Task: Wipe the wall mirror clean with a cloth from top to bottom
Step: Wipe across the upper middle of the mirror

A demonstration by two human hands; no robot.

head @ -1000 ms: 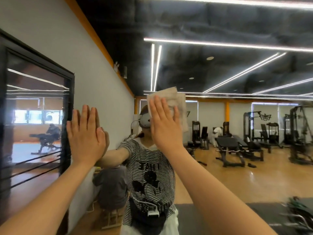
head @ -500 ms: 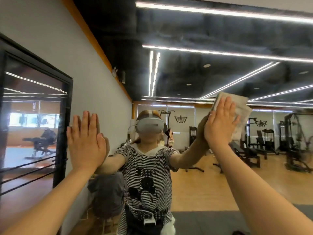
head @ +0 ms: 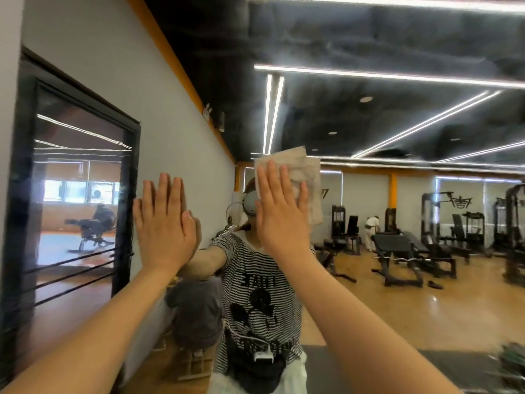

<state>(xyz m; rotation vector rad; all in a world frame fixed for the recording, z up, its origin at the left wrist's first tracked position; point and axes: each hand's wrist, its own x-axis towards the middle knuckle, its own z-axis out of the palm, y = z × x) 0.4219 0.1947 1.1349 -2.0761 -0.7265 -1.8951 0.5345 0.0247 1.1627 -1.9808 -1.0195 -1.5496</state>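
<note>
The wall mirror fills most of the view and reflects a gym and a person in a striped shirt. My right hand lies flat with straight fingers, pressing a beige cloth against the glass at about head height. The cloth sticks out above and to the right of the fingers. My left hand rests flat and open on the glass to the left, meeting its own reflection, and holds nothing.
A black-framed glass door stands in the grey wall at left. The reflection shows weight benches, machines, a wooden floor and ceiling light strips. A dark mat lies low at right.
My right hand has slid the cloth across the glass from the right back to the left, now over the reflected head. My left hand has stayed pressed in place.
</note>
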